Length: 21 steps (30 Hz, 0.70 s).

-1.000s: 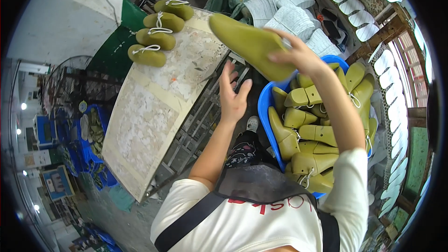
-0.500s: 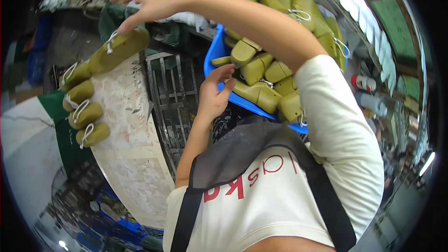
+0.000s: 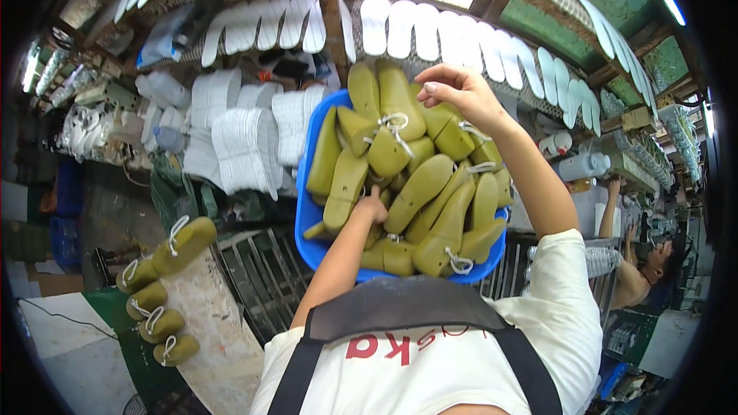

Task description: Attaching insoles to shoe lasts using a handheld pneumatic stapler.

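Note:
Olive-green shoe lasts, several with white string loops, fill a blue bin in front of me. My left hand reaches down among them; its fingers are mostly hidden between the lasts. Above the bin's far right side hovers my right hand, fingers loosely bent and apart, with nothing in it. More lasts stand in a row on a worn pale board at the left, their strings upward, and a longer last lies at the far end of that row.
Stacks of white insole-shaped sheets lie on the bench beyond the bin's left side. White insoles hang in rows overhead. A dark metal rack lies between the pale board and the bin. Another person is at the right.
My right hand has swung from the lasts at the left over to the bin's far right. My left hand has gone from the bin's rim down among the lasts. The view has turned right.

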Tool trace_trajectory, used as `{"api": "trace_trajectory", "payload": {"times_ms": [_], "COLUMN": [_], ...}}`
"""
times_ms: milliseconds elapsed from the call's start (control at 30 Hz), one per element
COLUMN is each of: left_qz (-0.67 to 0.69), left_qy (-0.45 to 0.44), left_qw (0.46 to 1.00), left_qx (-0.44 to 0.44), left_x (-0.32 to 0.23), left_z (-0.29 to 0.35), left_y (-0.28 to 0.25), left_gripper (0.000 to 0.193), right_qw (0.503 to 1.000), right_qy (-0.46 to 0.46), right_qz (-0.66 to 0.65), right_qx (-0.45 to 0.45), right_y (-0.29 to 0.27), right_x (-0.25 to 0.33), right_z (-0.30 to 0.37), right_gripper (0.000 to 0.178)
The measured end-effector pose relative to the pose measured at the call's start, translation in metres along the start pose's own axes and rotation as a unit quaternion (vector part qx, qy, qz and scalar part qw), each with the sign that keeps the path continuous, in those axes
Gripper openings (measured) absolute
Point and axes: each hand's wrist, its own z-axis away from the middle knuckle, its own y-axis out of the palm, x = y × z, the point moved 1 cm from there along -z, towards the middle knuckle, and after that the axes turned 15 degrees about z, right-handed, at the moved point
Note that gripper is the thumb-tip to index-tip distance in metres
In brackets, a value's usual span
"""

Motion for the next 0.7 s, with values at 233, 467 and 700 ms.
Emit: {"api": "trace_trajectory", "payload": {"times_ms": [233,467,700], "left_qz": [-0.010,0.127,0.606], "left_qy": [0.094,0.085,0.233], "left_qw": [0.995,0.987,0.754], "left_qx": [-0.018,0.049,0.102], "left_x": [0.018,0.018,0.024], "left_z": [0.033,0.095,0.242], "left_y": [-0.006,-0.040,-0.087], "left_gripper": [0.080,0.072,0.080], "right_qw": [0.893,0.631,0.671], "right_qy": [-0.283,-0.267,-0.374], "right_qz": [0.276,0.676,0.529], "right_qx": [-0.213,-0.273,-0.360], "right_y": [-0.070,-0.091,-0.081], "right_x": [0.100,0.074,0.083], "right_z": [-0.048,-0.151,-0.075], "right_gripper": [0.028,0.048,0.034]}}
